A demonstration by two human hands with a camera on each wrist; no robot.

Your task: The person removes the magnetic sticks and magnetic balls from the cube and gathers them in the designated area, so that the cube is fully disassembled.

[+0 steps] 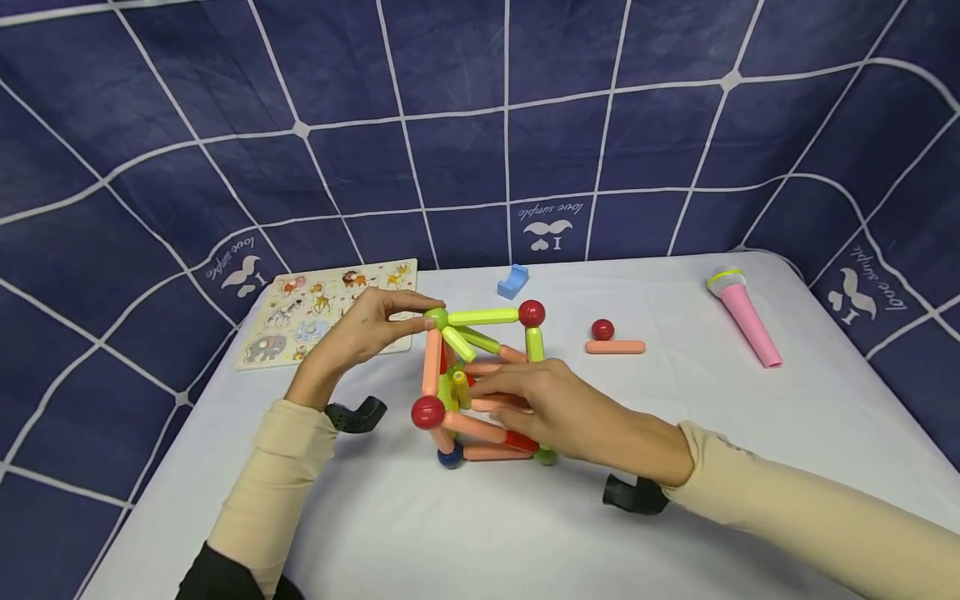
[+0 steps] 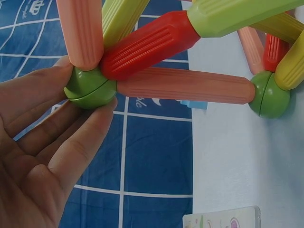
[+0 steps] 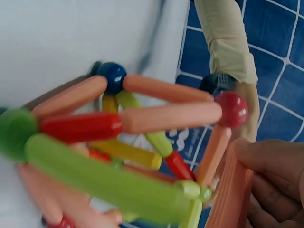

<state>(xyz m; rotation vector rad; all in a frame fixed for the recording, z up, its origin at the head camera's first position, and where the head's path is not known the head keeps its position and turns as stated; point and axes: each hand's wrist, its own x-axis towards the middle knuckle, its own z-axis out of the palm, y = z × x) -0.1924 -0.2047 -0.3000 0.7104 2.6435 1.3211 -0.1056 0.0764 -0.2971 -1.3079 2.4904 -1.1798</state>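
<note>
A frame of magnetic sticks and balls (image 1: 483, 317) stands on the table, built of salmon, lime, red and yellow sticks. My left hand (image 1: 363, 325) pinches the green ball (image 2: 90, 88) at its upper left corner, thumb and fingers on opposite sides. Several sticks meet at that ball. At the frame's right side is my right hand (image 1: 562, 408), thumb and fingers holding a salmon stick (image 3: 231, 190). A red ball (image 1: 428, 412) marks the near left corner, above a blue ball (image 1: 450, 455) down at the table. My right fingers partly hide the frame's inside in the head view.
Behind my left hand lies an animal puzzle board (image 1: 270, 321). A blue block (image 1: 513, 282) sits behind the frame. To the right are a loose red ball (image 1: 602, 330), a salmon stick (image 1: 615, 347) and a pink toy microphone (image 1: 750, 321). A grid-patterned cloth (image 1: 465, 158) rises behind.
</note>
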